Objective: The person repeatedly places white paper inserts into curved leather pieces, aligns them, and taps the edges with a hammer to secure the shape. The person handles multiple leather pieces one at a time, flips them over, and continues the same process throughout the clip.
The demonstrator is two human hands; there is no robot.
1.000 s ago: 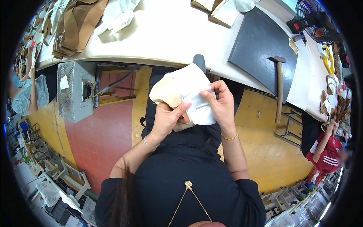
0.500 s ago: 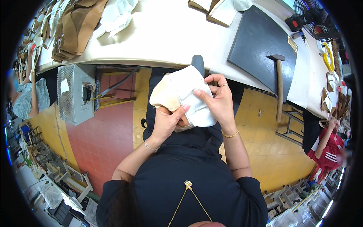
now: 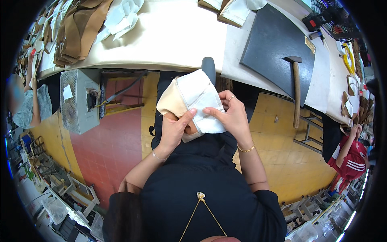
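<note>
Grasping the lower left of the white-and-cream sewn piece above the lap with the left hand, with thumb near the seam. Touching its right side with the right hand, with thumb on the white panel; impossible to tell whether pinching firmly. Lying between 2 hands, equally near both. Slanting, along the seam, from upper left to lower right.

Two grips, one fan (and two bracelets).
</note>
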